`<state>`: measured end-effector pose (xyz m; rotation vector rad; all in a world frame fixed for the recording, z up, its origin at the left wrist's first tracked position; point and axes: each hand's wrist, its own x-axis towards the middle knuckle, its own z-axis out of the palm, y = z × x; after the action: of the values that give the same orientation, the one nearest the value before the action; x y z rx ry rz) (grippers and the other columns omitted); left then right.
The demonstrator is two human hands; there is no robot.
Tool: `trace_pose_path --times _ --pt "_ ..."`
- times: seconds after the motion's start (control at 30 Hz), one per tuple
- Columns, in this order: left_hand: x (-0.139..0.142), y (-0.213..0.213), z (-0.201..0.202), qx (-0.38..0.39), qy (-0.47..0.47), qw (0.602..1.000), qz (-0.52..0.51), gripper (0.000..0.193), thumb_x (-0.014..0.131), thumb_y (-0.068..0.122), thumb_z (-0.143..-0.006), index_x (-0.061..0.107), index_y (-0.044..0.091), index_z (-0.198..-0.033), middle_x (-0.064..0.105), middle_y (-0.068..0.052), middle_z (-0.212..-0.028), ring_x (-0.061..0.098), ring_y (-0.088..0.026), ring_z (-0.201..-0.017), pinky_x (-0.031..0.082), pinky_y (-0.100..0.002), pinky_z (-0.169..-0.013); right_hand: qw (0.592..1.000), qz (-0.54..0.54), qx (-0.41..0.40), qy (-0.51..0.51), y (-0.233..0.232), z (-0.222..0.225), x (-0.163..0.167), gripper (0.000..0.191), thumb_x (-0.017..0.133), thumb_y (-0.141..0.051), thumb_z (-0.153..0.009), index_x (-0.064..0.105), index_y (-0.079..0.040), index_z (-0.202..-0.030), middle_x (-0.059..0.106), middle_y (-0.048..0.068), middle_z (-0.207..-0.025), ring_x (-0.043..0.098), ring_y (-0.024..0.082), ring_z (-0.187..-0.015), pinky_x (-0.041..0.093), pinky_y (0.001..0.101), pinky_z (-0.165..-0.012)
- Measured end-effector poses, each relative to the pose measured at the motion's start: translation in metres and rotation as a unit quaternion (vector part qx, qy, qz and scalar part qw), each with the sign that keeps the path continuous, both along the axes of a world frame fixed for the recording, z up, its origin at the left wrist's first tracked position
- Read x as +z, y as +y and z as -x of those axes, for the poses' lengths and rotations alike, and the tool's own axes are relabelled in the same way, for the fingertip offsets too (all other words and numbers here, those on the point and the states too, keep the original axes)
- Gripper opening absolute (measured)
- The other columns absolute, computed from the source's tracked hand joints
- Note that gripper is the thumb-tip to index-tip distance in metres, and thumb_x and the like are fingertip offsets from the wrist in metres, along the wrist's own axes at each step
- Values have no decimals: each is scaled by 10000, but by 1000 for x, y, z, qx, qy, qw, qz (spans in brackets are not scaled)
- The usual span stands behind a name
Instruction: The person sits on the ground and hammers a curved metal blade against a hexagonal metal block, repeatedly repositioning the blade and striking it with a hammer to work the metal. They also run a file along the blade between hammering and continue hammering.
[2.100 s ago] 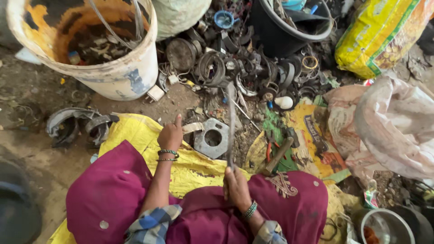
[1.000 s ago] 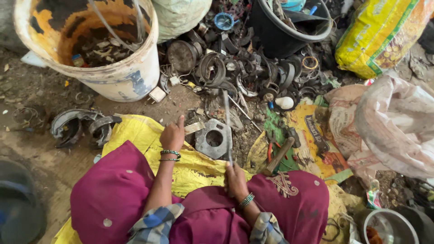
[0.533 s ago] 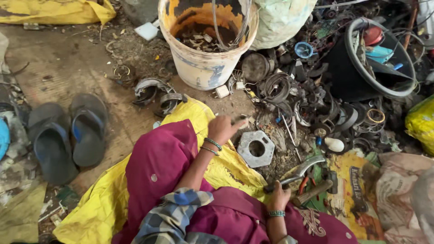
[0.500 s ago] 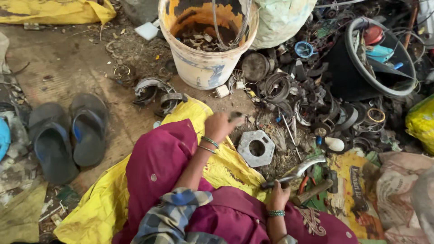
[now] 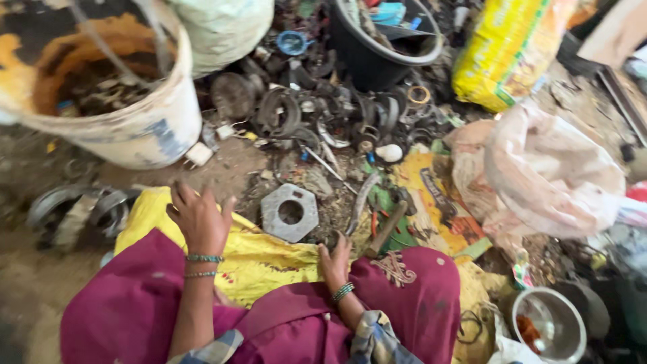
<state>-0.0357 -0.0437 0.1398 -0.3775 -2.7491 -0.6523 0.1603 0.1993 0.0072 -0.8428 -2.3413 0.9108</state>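
Observation:
I sit on the ground with magenta cloth over my knees. My left hand point(image 5: 199, 219) rests on a yellow cloth point(image 5: 263, 259) with its fingers spread and holds nothing. My right hand point(image 5: 335, 259) is closed around the lower end of a curved metal bar point(image 5: 362, 201) that points away from me. A grey hexagonal metal plate with a round hole point(image 5: 290, 212) lies on the dirt between my hands, just beyond the cloth. A wooden-handled tool point(image 5: 386, 228) lies right of the bar.
A stained white bucket point(image 5: 145, 131) with scrap stands far left, and a pile of dark metal rings and parts point(image 5: 317, 114) lies ahead. Behind it is a black tub point(image 5: 384, 64). A yellow sack point(image 5: 509, 50), pale bag point(image 5: 552, 175) and steel bowl point(image 5: 547, 325) are on the right.
The view has swung back to the scrap pile. My left hand has come off the ground near the plate and spread on the yellow cloth. The bar in my right hand now lies lower.

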Motion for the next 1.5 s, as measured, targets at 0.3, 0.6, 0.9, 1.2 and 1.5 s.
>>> trace_pose_path --times 0.3,0.6,0.9,1.2,1.5 --pt "-39 31 -14 -100 -79 991 33 574 836 434 -741 725 138 -1220 492 -240 -1416 398 -444 -1393 389 -646 -1037 999 17 14 -32 -18 3 6 600 745 -129 -822 521 -61 -1374 448 246 -1423 463 419 -1313 401 457 -1116" --pt "-64 32 -10 -104 -112 987 55 570 841 431 -744 729 137 -1219 509 -218 -1371 403 -447 -1390 408 -616 -1030 998 25 61 -20 -21 -2 -16 590 737 -101 -823 518 -52 -1369 462 241 -1441 447 427 -1348 380 461 -1142" --pt "-68 48 -6 -139 -135 980 37 542 859 374 -726 725 126 -1190 486 -234 -1408 399 -449 -1367 389 -609 -1053 996 9 90 -17 -29 4 16 597 741 -63 -818 516 -43 -1371 417 264 -1472 416 427 -1382 371 500 -1140" --pt "-61 55 -7 -151 -107 983 -2 550 855 334 -727 714 115 -1211 503 -247 -1372 416 -458 -1337 376 -575 -1094 989 -64 111 -68 104 154 76 258 555 -103 -1019 650 -34 -1249 697 172 -1122 687 321 -1065 558 424 -971" --pt "-53 61 -8 -146 -186 971 -20 531 857 316 -741 691 116 -1204 488 -214 -1363 432 -429 -1335 435 -564 -1033 932 -288 110 -191 169 226 73 428 678 -224 -900 604 -122 -1309 601 118 -1360 466 379 -1313 405 572 -1037"
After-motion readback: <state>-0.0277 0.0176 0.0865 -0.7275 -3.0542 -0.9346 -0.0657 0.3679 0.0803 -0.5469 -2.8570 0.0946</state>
